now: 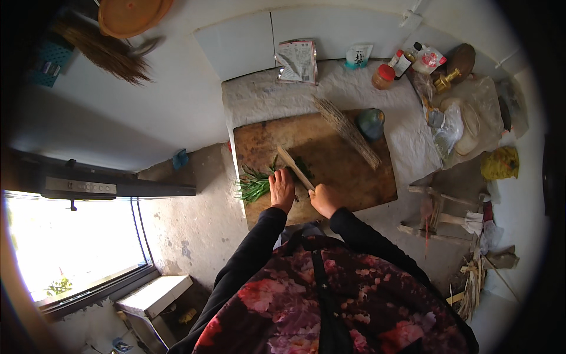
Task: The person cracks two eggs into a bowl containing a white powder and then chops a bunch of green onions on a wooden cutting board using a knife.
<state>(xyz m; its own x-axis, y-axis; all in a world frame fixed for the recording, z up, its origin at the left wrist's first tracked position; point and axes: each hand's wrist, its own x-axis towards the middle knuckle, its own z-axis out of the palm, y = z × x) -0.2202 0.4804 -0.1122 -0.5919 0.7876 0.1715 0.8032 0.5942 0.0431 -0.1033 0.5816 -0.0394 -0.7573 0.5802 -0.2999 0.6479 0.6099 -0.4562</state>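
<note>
A wooden cutting board [349, 186] lies before me on a covered table. My left hand [282, 189] presses down on a bunch of long, thin green leaf vegetables [254, 183], whose loose ends spread leftward over the board's edge. My right hand [325, 200] grips the handle of a knife [295, 168]. Its blade is seen nearly edge-on and slants up and left, close beside my left fingertips. Cut green pieces [303, 167] lie just right of the blade. The blade's cutting edge is hidden from this angle.
A bundle of dry stems [347, 132] and a dark green squash [370, 124] rest on the board's far right. Behind stand a foil pouch [297, 61], a red-lidded jar [383, 77] and several bottles [403, 64]. A wooden stool [437, 214] is on the floor at right.
</note>
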